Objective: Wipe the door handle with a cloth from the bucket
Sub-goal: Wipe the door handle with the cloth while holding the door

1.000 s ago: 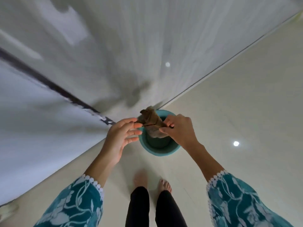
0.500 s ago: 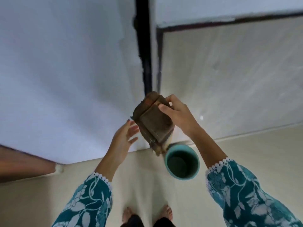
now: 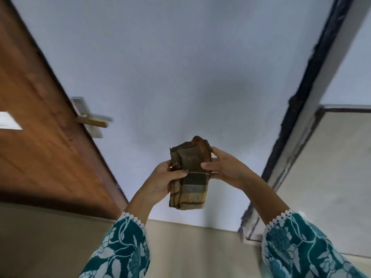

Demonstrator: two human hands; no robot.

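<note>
A folded brown checked cloth [image 3: 191,177] hangs in front of me at chest height, held from both sides. My left hand [image 3: 160,180] grips its left edge, thumb across the front. My right hand [image 3: 224,167] pinches its right edge. The door handle [image 3: 91,117], a pale metal lever on a plate, sticks out from the edge of the brown wooden door [image 3: 40,137] at the left, well apart from the cloth. The bucket is out of view.
A plain pale wall [image 3: 180,67] fills the middle. A dark-edged frame [image 3: 313,97] runs down the right side beside a grey panel [image 3: 331,177]. Beige floor [image 3: 200,247] lies below.
The cloth has come up out of the teal bucket. My left hand, which was open beside it, now grips it too. The view has swung up and left, so the door shows.
</note>
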